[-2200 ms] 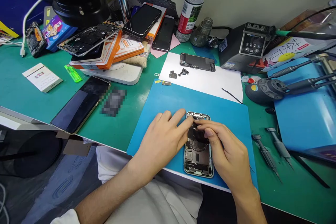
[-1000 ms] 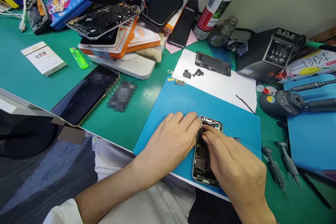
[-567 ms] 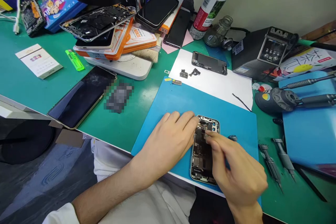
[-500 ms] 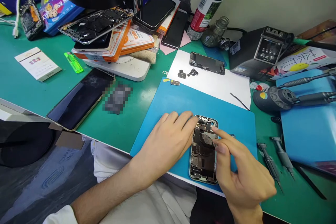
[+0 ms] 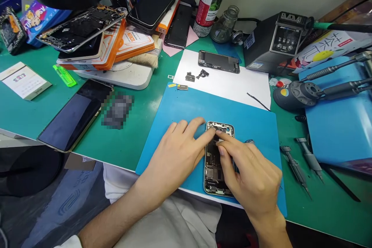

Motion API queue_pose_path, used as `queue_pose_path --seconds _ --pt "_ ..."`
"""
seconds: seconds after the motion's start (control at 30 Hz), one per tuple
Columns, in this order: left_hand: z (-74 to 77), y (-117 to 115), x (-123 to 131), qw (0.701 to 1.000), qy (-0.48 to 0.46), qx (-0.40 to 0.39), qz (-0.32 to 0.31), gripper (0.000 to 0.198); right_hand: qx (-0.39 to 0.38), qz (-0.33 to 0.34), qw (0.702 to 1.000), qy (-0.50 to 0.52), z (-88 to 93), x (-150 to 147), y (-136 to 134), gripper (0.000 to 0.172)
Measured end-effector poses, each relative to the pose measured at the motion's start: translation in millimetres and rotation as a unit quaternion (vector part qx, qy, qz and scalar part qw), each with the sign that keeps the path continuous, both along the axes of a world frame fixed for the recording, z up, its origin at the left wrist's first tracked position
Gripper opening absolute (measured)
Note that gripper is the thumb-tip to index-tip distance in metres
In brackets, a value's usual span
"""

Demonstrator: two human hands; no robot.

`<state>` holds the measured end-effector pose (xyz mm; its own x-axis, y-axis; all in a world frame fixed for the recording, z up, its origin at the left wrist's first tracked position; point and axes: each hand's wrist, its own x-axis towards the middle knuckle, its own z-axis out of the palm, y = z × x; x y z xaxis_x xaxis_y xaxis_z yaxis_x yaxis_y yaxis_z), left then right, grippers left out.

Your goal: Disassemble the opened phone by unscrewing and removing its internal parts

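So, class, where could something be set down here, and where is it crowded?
Bare: the blue mat between the left grip and the white paper; green tabletop between the blurred dark item and the mat; tabletop in front of the grey tools. Crowded: the opened phone, where the right grip joins the left; the back left, with stacked phones and boxes.

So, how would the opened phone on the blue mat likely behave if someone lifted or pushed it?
The opened phone would probably stay stiff, since a solid-looking rim edges it. Its bare inner parts look easy to damage. Lying flat on the blue mat, it seems likelier to slide than to roll or tip.
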<state>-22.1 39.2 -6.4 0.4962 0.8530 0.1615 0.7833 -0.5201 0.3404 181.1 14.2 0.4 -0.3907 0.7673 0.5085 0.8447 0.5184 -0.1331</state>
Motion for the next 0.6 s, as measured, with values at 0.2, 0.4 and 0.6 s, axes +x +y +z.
queue_pose_path --seconds 0.2,0.4,0.6 --pt "-0.8 0.9 -1.6 1.000 -0.026 -0.012 0.005 0.038 0.016 0.000 0.998 -0.056 2.2 -2.7 0.1 0.019" --pt "-0.9 0.3 -0.5 1.000 -0.006 0.002 0.004 0.038 0.026 0.005 0.998 -0.054 3.8 -2.3 0.4 0.021" --pt "-0.6 0.9 -0.7 1.000 -0.019 -0.008 0.010 0.038 0.021 0.019 0.998 -0.061 3.4 -2.3 -0.2 0.021"
